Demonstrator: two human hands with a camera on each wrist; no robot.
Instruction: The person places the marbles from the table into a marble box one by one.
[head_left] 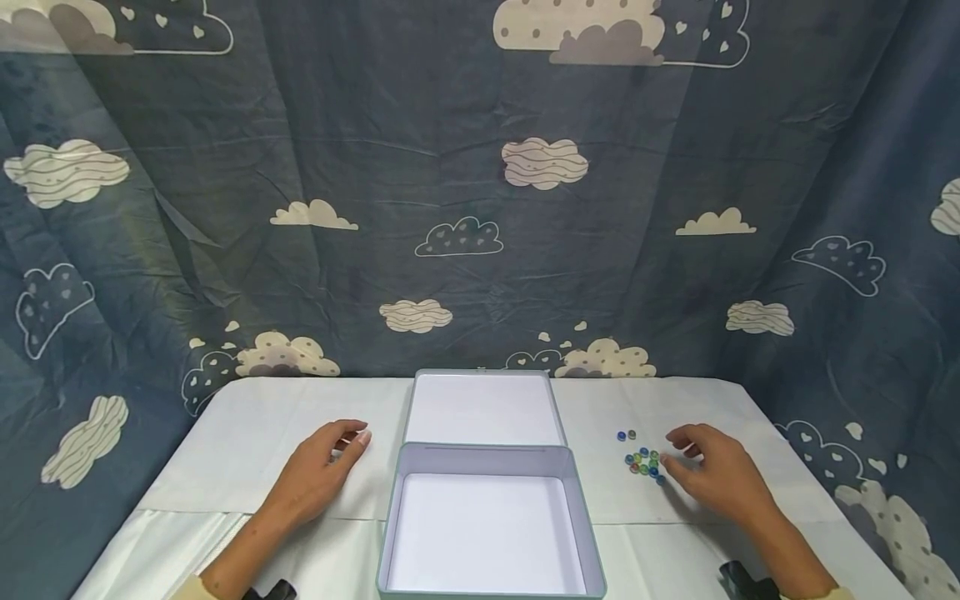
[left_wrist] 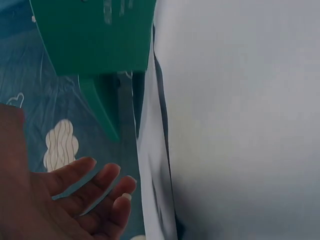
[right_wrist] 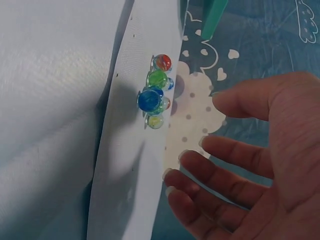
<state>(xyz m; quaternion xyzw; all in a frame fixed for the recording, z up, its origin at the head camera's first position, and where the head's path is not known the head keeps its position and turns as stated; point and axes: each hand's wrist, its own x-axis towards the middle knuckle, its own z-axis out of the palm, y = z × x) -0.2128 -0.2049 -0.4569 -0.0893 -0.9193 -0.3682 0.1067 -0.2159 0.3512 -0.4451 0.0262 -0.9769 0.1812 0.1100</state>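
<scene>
A shallow box (head_left: 491,533) with a pale inside stands at the table's middle, its lid (head_left: 483,408) folded back behind it. Right of the box, several glass marbles (head_left: 642,462) lie in a loose cluster, and two more marbles (head_left: 626,435) sit just behind. My right hand (head_left: 716,471) hovers beside the cluster, fingers loosely bent, holding nothing. In the right wrist view, blue, green and red-streaked marbles (right_wrist: 149,100) show apart from that hand's fingertips (right_wrist: 181,156). Left of the box, my left hand (head_left: 318,467) is held with relaxed fingers and nothing in them.
A white cloth (head_left: 330,550) covers the table. Behind and at both sides hangs a dark blue curtain (head_left: 390,167) with cloud prints. Green pieces (left_wrist: 100,37) cut into the top of the wrist views.
</scene>
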